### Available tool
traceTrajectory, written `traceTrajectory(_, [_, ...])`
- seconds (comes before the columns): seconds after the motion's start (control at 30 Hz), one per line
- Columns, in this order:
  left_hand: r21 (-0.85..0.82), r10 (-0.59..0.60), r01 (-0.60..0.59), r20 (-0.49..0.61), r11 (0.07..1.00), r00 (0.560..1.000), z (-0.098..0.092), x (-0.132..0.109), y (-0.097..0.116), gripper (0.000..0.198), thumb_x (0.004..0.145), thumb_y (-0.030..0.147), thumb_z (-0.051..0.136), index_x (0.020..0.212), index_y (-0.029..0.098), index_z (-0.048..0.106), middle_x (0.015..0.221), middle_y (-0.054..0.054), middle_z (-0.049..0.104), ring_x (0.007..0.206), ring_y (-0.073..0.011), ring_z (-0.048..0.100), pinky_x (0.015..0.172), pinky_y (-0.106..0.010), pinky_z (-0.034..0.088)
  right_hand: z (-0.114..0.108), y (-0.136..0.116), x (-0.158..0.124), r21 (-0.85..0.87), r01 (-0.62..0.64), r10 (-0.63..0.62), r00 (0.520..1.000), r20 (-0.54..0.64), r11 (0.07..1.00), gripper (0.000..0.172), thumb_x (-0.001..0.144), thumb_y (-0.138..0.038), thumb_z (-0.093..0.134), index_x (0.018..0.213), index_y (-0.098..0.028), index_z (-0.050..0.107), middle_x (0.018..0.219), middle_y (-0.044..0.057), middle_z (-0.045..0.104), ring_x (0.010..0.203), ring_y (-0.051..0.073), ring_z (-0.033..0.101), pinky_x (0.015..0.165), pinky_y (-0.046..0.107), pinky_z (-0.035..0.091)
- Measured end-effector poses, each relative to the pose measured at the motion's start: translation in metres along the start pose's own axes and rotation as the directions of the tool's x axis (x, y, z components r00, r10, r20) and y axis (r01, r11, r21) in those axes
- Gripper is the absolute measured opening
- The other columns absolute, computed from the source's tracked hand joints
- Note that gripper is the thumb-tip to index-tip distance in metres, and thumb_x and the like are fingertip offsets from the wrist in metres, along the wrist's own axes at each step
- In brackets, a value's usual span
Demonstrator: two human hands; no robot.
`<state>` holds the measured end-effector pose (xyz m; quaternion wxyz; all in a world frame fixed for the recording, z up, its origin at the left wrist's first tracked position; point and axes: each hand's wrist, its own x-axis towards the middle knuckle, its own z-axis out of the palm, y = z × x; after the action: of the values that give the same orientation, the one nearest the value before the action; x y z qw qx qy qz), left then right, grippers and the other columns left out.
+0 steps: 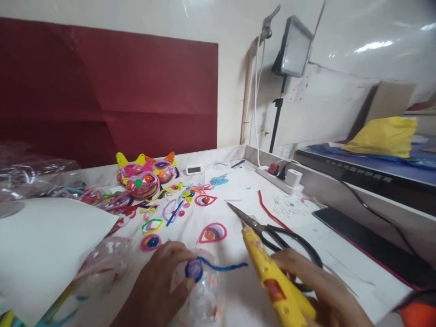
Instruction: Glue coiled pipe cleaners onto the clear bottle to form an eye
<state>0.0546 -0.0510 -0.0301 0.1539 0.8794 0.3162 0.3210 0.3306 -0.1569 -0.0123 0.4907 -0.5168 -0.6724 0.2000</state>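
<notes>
My left hand [163, 281] pinches a small purple disc [195, 270] between thumb and fingers. A blue pipe cleaner [223, 268] curls around the disc, its loose end trailing right. Beneath them is a clear plastic piece [204, 299], partly hidden. My right hand [316, 286] is closed around a yellow hot glue gun [272, 281], its nozzle pointing away from me. Black-handled scissors [250, 221] lie just beyond the glue gun. Eye shapes made of pipe cleaners, including a pink-edged eye [213, 233] and a pink and blue round [151, 242], rest on the table ahead.
Colourful decorated balls [143, 181] stand at the back beside a small digital timer [193, 170]. A power strip [282, 179] and a dark phone-like slab [361, 243] are to the right. White sheet [51, 245] and loose pipe cleaners [105, 200] lie left. A raised edge borders the table.
</notes>
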Motion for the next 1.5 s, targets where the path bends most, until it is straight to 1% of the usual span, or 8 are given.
traceTrajectory(0.1, [-0.018,-0.017,0.017,-0.031,1.000,0.999,0.001,-0.001,0.000,0.022,0.087,0.032,0.058,0.109,0.032,0.063,0.104,-0.001,0.067,0.099,-0.0211,0.063,0.086,-0.031,0.053,-0.021,0.020,0.010,-0.255,0.085,-0.075,0.996,0.049,0.963,0.029,0.083,-0.036,0.063,0.109,-0.025,0.060,0.111,0.010,0.063,0.096,0.025,0.062,0.073,0.028,0.051])
traceTrajectory(0.3, [-0.046,-0.064,0.062,-0.049,0.997,0.997,0.005,-0.004,0.001,0.021,0.089,0.035,0.055,0.109,0.032,0.063,0.106,0.000,0.067,0.103,-0.0206,0.061,0.091,-0.031,0.050,-0.048,0.045,0.041,-0.561,0.076,0.045,0.979,0.199,0.824,0.021,0.086,-0.024,0.054,0.105,-0.018,0.058,0.101,0.010,0.060,0.091,0.023,0.058,0.078,0.037,0.047])
traceTrajectory(0.53, [0.076,0.034,-0.032,-0.026,0.997,0.999,0.001,0.000,-0.006,0.022,0.086,0.029,0.060,0.107,0.031,0.066,0.103,0.000,0.067,0.097,-0.0172,0.064,0.085,-0.024,0.053,-0.045,0.055,0.058,-0.645,0.113,0.065,0.967,0.245,0.756,0.014,0.083,-0.021,0.059,0.095,-0.017,0.063,0.091,0.008,0.060,0.082,0.022,0.058,0.073,0.035,0.047])
traceTrajectory(0.8, [0.038,-0.068,0.067,0.012,0.997,0.998,-0.005,0.003,0.015,0.025,0.085,0.024,0.055,0.106,0.029,0.067,0.105,-0.002,0.065,0.101,-0.0200,0.061,0.089,-0.031,0.052,-0.042,0.055,0.050,-0.709,0.178,0.015,0.966,0.256,0.682,0.024,0.083,-0.023,0.056,0.104,-0.015,0.065,0.102,0.017,0.064,0.095,0.032,0.059,0.084,0.051,0.046])
traceTrajectory(1.0, [-0.003,-0.096,0.097,0.037,0.995,0.995,-0.004,0.003,0.014,0.023,0.086,0.023,0.054,0.106,0.028,0.065,0.106,-0.003,0.063,0.103,-0.0209,0.059,0.090,-0.034,0.049,-0.006,0.008,0.033,-0.564,0.332,-0.261,0.943,0.205,0.756,0.027,0.091,-0.017,0.047,0.116,-0.020,0.058,0.113,0.011,0.065,0.106,0.024,0.058,0.088,0.039,0.049])
traceTrajectory(1.1, [-0.016,-0.118,0.118,0.029,0.993,0.993,-0.003,0.003,0.014,0.023,0.085,0.023,0.055,0.105,0.028,0.065,0.106,-0.003,0.062,0.103,-0.0211,0.058,0.092,-0.035,0.048,0.024,-0.011,0.027,-0.501,0.407,-0.338,0.914,0.227,0.764,0.028,0.086,-0.015,0.055,0.114,-0.017,0.059,0.106,0.011,0.068,0.095,0.025,0.062,0.082,0.039,0.051])
traceTrajectory(1.3, [-0.050,-0.129,0.131,0.049,0.990,0.990,-0.002,0.001,0.014,0.022,0.088,0.024,0.053,0.108,0.028,0.063,0.109,-0.002,0.060,0.107,-0.0206,0.056,0.094,-0.035,0.045,0.057,-0.011,0.024,-0.502,0.385,-0.330,0.923,0.197,0.775,0.018,0.083,-0.004,0.052,0.083,-0.019,0.063,0.072,0.003,0.064,0.064,0.019,0.058,0.060,0.030,0.043])
traceTrajectory(1.5, [-0.068,-0.125,0.128,0.053,0.989,0.991,-0.003,0.003,0.016,0.024,0.087,0.022,0.054,0.108,0.028,0.063,0.106,-0.002,0.060,0.104,-0.0203,0.056,0.092,-0.035,0.046,0.068,-0.011,0.018,-0.546,0.541,-0.564,0.813,0.144,0.640,0.027,0.095,-0.013,0.041,0.081,-0.015,0.063,0.063,0.003,0.057,0.055,0.017,0.047,0.052,0.030,0.032])
